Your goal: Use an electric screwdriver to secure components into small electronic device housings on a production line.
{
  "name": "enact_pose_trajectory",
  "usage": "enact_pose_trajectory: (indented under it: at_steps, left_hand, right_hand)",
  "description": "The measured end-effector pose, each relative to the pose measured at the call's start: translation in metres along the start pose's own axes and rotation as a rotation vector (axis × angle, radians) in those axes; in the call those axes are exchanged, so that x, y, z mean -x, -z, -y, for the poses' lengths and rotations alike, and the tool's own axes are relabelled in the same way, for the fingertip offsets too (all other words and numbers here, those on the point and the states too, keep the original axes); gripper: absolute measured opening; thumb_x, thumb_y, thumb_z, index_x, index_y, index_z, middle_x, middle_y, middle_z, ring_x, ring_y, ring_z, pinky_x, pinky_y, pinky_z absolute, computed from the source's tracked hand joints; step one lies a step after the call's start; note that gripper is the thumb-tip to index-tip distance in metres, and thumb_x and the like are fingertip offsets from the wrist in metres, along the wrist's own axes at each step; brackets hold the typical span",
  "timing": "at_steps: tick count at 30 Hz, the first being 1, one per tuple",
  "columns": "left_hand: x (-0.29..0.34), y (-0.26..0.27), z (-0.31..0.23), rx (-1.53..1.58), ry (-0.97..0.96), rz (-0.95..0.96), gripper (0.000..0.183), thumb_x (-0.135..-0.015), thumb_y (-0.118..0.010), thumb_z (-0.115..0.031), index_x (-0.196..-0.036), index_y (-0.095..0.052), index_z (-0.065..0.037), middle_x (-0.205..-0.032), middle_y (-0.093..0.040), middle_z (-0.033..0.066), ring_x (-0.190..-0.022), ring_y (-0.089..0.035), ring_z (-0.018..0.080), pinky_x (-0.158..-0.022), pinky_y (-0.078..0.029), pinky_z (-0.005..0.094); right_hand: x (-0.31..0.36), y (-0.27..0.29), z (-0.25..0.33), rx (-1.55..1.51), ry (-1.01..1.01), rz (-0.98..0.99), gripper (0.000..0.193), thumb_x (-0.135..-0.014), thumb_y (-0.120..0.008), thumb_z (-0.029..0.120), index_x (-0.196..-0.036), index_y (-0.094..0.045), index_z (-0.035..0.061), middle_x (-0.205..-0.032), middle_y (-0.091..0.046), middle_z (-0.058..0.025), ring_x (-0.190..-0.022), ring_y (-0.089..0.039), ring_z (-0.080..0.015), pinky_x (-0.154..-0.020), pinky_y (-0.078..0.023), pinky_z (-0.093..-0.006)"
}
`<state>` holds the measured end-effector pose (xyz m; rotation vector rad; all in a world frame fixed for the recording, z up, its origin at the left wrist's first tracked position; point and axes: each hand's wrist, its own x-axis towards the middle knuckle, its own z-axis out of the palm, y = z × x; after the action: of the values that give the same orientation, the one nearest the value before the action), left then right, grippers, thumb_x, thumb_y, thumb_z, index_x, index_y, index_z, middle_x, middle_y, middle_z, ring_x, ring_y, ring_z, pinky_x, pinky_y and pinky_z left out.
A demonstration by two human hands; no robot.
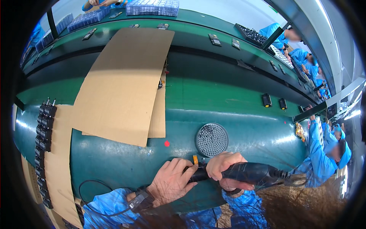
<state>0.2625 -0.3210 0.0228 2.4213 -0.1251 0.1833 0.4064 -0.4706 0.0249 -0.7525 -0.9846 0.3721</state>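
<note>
My right hand (225,168) is wrapped round a thick black electric screwdriver (253,173), whose cable leaves its right end. My left hand (171,182) pinches a small black part (197,174) with an orange tab (195,159) standing up from it. The part lies right beside the fingers of my right hand; where the screwdriver's tip meets it is hidden. Just beyond my hands stands a round grey screw tray (212,139) with a grid of holes and dark screws at its upper left. A black wrist strap (142,200) with a thin cord sits on my left wrist.
Cardboard sheets (124,82) lie across the green bench (114,164). At the left, black devices (45,133) stand in a row on cardboard. Two black units (267,100) sit at the right. Behind runs a conveyor with circuit boards (214,39); co-workers in blue (322,160) sit at right.
</note>
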Motion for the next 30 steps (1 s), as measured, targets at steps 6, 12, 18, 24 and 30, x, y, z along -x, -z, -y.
enact_pose_trajectory:
  at_steps: [6,12,18,24,30]
  left_hand:
    - [0.002,0.001,0.0,0.009,0.008,-0.009,0.056,-0.08,-0.083,-0.03,-0.127,-0.062,-0.007,-0.119,-0.056,0.0074,-0.115,-0.057,0.0264,-0.094,-0.05,0.0413]
    - [0.003,-0.001,0.0,-0.007,-0.002,-0.02,0.057,-0.079,-0.084,-0.028,-0.127,-0.063,-0.007,-0.118,-0.057,0.007,-0.113,-0.058,0.0265,-0.093,-0.052,0.041]
    - [0.002,-0.003,0.0,-0.019,-0.015,-0.056,0.056,-0.077,-0.085,-0.028,-0.125,-0.063,-0.008,-0.118,-0.057,0.0068,-0.11,-0.059,0.0262,-0.09,-0.053,0.0403]
    - [0.0,-0.004,-0.001,-0.023,0.007,-0.041,0.056,-0.077,-0.087,-0.029,-0.125,-0.064,-0.009,-0.117,-0.056,0.0063,-0.11,-0.059,0.0259,-0.09,-0.055,0.0391]
    - [-0.001,-0.005,0.0,-0.023,0.004,-0.021,0.056,-0.077,-0.087,-0.03,-0.124,-0.065,-0.01,-0.117,-0.056,0.0058,-0.11,-0.06,0.0251,-0.09,-0.055,0.0384]
  right_hand:
    - [0.003,-0.007,0.006,-0.004,-0.08,-0.094,0.084,-0.078,-0.067,0.078,-0.1,-0.056,-0.0016,-0.064,-0.058,-0.0058,-0.058,-0.061,-0.0181,-0.051,-0.051,-0.0313]
    - [0.005,-0.009,0.01,0.064,-0.166,-0.136,0.086,-0.077,-0.059,0.085,-0.099,-0.057,0.0009,-0.064,-0.059,-0.0076,-0.057,-0.059,-0.0176,-0.055,-0.051,-0.0314]
    - [-0.024,0.012,0.048,0.068,0.039,-0.369,0.088,-0.079,-0.04,0.094,-0.104,-0.046,0.01,-0.06,-0.048,-0.0016,-0.049,-0.049,-0.0141,-0.046,-0.045,-0.0307]
    - [-0.011,0.041,0.039,0.208,0.028,-0.434,0.089,-0.08,-0.036,0.096,-0.101,-0.047,0.0101,-0.06,-0.046,-0.001,-0.047,-0.046,-0.0122,-0.044,-0.043,-0.0295]
    - [-0.006,0.048,0.029,0.211,-0.088,-0.447,0.089,-0.078,-0.041,0.096,-0.101,-0.046,0.01,-0.063,-0.047,-0.0018,-0.05,-0.046,-0.0127,-0.048,-0.043,-0.03]
